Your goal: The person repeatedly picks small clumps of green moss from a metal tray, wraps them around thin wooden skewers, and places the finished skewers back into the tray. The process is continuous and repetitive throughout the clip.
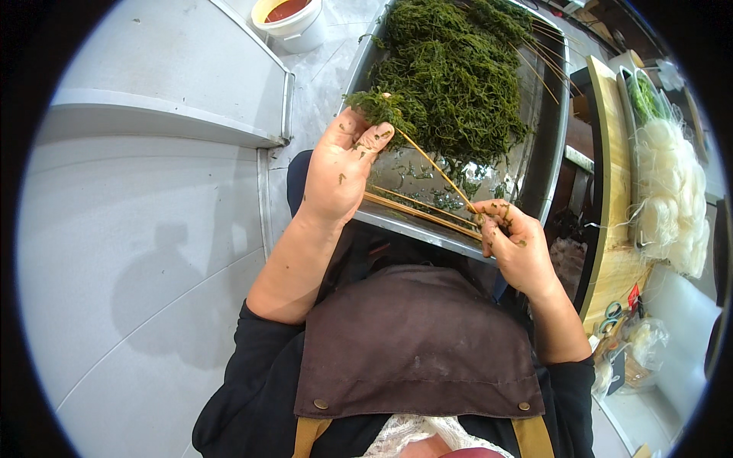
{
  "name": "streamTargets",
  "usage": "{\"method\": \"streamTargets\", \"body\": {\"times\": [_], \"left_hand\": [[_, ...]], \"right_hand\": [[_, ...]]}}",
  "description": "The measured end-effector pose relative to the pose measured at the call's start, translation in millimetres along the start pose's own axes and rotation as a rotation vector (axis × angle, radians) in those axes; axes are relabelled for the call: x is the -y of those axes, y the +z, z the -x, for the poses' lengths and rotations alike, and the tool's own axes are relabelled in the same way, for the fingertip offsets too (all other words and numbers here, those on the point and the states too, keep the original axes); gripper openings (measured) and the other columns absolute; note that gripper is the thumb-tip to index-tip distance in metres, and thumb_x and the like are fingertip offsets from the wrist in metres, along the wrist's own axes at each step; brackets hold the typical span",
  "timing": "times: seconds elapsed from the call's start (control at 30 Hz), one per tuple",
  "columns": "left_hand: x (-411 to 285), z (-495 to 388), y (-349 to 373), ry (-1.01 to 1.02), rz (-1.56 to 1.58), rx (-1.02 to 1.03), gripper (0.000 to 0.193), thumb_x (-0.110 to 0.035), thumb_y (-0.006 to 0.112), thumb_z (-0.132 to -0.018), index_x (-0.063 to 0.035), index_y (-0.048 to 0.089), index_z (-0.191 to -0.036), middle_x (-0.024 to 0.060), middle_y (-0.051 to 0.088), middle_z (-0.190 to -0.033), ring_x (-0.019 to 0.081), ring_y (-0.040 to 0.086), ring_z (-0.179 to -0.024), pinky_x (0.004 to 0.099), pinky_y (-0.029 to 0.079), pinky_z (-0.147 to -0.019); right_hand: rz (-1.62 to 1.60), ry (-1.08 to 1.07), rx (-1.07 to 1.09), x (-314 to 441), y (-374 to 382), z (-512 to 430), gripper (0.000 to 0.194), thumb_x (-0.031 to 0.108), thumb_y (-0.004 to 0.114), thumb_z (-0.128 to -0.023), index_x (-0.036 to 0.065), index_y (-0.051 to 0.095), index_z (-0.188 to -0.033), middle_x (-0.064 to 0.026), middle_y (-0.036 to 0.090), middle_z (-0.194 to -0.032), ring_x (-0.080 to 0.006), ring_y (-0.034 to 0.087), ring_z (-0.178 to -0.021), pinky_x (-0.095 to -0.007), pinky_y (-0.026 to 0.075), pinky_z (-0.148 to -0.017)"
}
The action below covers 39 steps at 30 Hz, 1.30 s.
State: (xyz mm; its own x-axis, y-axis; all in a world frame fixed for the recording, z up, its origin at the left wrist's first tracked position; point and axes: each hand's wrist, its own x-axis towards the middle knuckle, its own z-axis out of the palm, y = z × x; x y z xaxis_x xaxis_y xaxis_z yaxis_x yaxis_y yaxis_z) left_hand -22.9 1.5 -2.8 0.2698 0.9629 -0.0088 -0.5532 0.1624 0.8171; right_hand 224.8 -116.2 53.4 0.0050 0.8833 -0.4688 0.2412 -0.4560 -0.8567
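Observation:
Dark green, stringy seaweed-like greens lie heaped in a metal tray. My left hand grips a small clump of the same greens over the tray's left side. A thin wooden skewer runs from that clump down to my right hand, which pinches its lower end between thumb and fingers. Several more skewers lie along the tray's near edge, between my hands. Bits of green stick to both hands.
More thin skewers lean at the tray's upper right. A white bucket holding reddish contents stands at the upper left. At right, a wooden board runs beside bundles of white noodle-like strands, with scissors lower down. A pale panel stands at left.

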Motion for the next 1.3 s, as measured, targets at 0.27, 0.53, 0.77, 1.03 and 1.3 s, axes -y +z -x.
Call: {"method": "streamTargets", "body": {"times": [0.27, 0.53, 0.77, 1.03, 1.3], "left_hand": [[-0.4, 6.0, 8.4, 0.137, -0.166, -0.025, 0.039, 0.006, 0.060, -0.101, 0.0031, 0.051, -0.140, 0.0066, 0.062, -0.128, 0.0134, 0.061, -0.115, 0.0299, 0.052, -0.102], [7.6, 7.8, 7.6, 0.287, -0.570, -0.017, 0.034, 0.006, 0.063, -0.100, 0.0055, 0.054, -0.133, 0.0080, 0.061, -0.125, 0.0148, 0.064, -0.111, 0.0313, 0.053, -0.102], [9.0, 7.1, 10.5, 0.201, -0.188, -0.080, 0.023, -0.005, 0.063, -0.104, 0.0021, 0.059, -0.126, 0.0039, 0.064, -0.114, 0.0105, 0.063, -0.105, 0.0286, 0.053, -0.093], [10.3, 2.9, 7.1, -0.128, 0.329, -0.106, 0.005, -0.011, 0.062, -0.106, -0.0100, 0.062, -0.111, -0.0005, 0.068, -0.109, 0.0121, 0.064, -0.101, 0.0329, 0.051, -0.090], [14.0, 1.6, 10.8, 0.017, 0.264, 0.021, 0.006, -0.007, 0.061, -0.105, -0.0101, 0.062, -0.111, 0.0011, 0.070, -0.112, 0.0123, 0.065, -0.108, 0.0326, 0.053, -0.094]], "right_hand": [[0.004, 0.045, 0.036, 9.1, -2.5, 1.2, 0.022, 0.004, 0.054, -0.105, -0.003, 0.065, -0.123, 0.0040, 0.056, -0.076, -0.0033, 0.051, -0.063, -0.0200, 0.044, -0.060], [-0.059, 0.064, 0.062, 8.7, -1.2, -6.0, 0.023, 0.007, 0.054, -0.106, -0.002, 0.065, -0.124, 0.0043, 0.056, -0.073, -0.0031, 0.050, -0.061, -0.0201, 0.042, -0.057], [-0.104, 0.025, 0.065, -4.1, -0.9, -15.4, 0.023, 0.007, 0.054, -0.106, -0.002, 0.065, -0.124, 0.0039, 0.056, -0.075, -0.0032, 0.051, -0.062, -0.0202, 0.043, -0.057], [-0.201, -0.032, 0.116, -29.6, -3.6, -36.0, 0.023, 0.007, 0.055, -0.105, -0.003, 0.065, -0.124, 0.0038, 0.057, -0.080, -0.0034, 0.052, -0.064, -0.0216, 0.046, -0.059], [-0.210, -0.105, 0.139, -20.8, -5.8, -51.1, 0.025, 0.007, 0.053, -0.106, -0.001, 0.064, -0.127, 0.0039, 0.055, -0.079, -0.0050, 0.050, -0.061, -0.0214, 0.043, -0.057]]}}
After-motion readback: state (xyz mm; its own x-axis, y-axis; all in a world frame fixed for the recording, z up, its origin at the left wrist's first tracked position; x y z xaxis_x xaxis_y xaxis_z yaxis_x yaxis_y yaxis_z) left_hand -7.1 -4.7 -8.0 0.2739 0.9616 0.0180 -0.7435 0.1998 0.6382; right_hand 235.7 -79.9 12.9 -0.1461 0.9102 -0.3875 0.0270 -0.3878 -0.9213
